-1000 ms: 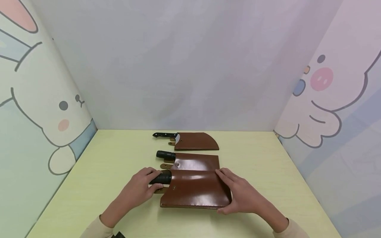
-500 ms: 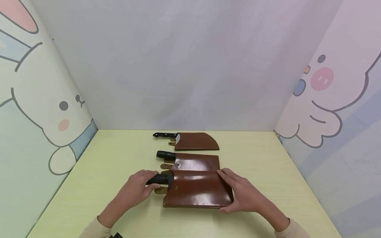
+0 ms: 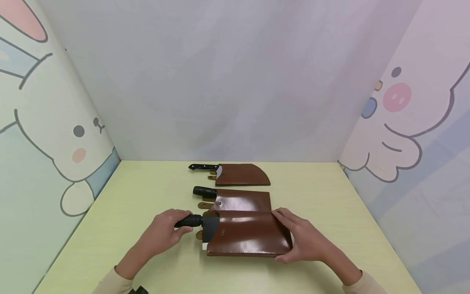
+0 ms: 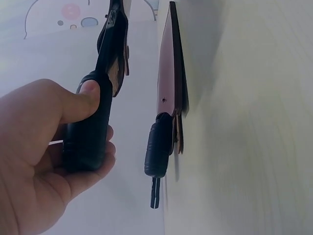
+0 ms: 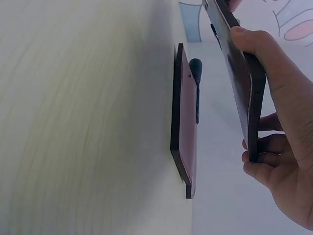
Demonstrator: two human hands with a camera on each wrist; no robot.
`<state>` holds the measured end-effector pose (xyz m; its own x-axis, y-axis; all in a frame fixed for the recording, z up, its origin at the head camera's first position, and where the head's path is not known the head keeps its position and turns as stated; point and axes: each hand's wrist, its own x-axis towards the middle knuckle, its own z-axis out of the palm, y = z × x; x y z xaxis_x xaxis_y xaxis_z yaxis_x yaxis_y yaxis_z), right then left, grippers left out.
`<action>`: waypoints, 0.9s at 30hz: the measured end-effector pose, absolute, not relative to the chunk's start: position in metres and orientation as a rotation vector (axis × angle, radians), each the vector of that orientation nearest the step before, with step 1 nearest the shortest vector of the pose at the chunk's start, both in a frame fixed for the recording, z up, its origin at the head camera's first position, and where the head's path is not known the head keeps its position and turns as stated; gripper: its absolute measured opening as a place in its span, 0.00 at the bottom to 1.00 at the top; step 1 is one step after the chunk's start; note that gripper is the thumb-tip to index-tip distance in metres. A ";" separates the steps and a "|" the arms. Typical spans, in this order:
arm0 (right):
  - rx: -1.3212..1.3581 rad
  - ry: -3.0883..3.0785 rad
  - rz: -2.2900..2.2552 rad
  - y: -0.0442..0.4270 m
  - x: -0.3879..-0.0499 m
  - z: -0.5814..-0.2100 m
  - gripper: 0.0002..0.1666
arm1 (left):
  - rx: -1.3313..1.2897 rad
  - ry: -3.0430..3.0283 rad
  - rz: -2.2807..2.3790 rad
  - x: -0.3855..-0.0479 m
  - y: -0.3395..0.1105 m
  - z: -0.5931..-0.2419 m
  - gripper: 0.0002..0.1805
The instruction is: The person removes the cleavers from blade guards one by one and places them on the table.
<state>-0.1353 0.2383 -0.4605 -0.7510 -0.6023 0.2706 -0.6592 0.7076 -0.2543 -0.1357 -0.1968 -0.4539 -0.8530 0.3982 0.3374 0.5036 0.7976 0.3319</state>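
Observation:
In the head view, my left hand (image 3: pixel 165 230) grips the black handle (image 3: pixel 190 221) of a cleaver. A dark strip of its blade (image 3: pixel 210 228) shows outside a glossy brown leather sheath (image 3: pixel 251 233); the rest is hidden inside. My right hand (image 3: pixel 302 236) holds the sheath's far right end, thumb at the lower edge and fingers at the upper corner. The left wrist view shows the thumb lying along the handle (image 4: pixel 88 127), fingers curled round it. In the right wrist view, the sheath (image 5: pixel 244 83) is pinched between thumb and fingers, raised off the table.
Behind lies a second cleaver with a black handle (image 3: pixel 204 192) in a brown sheath (image 3: pixel 244 199), partly overlapped in view. Farther back is a knife with a riveted black handle (image 3: pixel 203 167) in a rounded sheath (image 3: pixel 242 174). Walls bound the pale yellow table (image 3: pixel 147 196) behind and at both sides.
My left hand has moved left with the handle, and more of the blade has come out of the sheath. The right hand and sheath have shifted slightly right.

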 end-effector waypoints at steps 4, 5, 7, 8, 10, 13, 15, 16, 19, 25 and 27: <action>1.027 -2.729 0.515 0.242 -0.138 -0.462 0.70 | -0.700 -2.729 -0.623 -0.137 -0.200 -0.452 0.21; 1.029 -2.728 0.521 0.243 -0.138 -0.462 0.70 | -0.697 -2.733 -0.629 -0.137 -0.200 -0.452 0.21; 1.031 -2.730 0.528 0.245 -0.139 -0.463 0.70 | -0.693 -2.740 -0.644 -0.137 -0.201 -0.451 0.21; 1.032 -2.732 0.530 0.245 -0.139 -0.464 0.70 | -0.690 -2.744 -0.651 -0.137 -0.201 -0.452 0.21; 1.036 -2.730 0.537 0.246 -0.139 -0.466 0.70 | -0.690 -2.744 -0.658 -0.137 -0.201 -0.452 0.21; 1.039 -2.727 0.546 0.247 -0.139 -0.466 0.70 | -0.693 -2.738 -0.664 -0.137 -0.202 -0.453 0.21; 1.040 -2.725 0.549 0.248 -0.138 -0.466 0.70 | -0.703 -2.722 -0.662 -0.137 -0.203 -0.454 0.21; 1.041 -2.727 0.547 0.248 -0.138 -0.466 0.70 | -0.708 -2.716 -0.660 -0.138 -0.203 -0.454 0.21; 1.044 -2.730 0.543 0.249 -0.138 -0.465 0.70 | -0.731 -2.697 -0.653 -0.138 -0.204 -0.453 0.21; 1.051 -2.720 0.565 0.252 -0.139 -0.464 0.70 | -0.703 -2.724 -0.657 -0.137 -0.206 -0.452 0.21; 1.051 -2.714 0.579 0.253 -0.139 -0.464 0.70 | -0.683 -2.733 -0.651 -0.137 -0.208 -0.453 0.22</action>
<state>-0.1392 0.2530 -0.4645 -0.7361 -0.6091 0.2953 -0.6766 0.6757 -0.2927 -0.1371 -0.2081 -0.4527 -0.8589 0.3838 0.3392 0.4955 0.7902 0.3606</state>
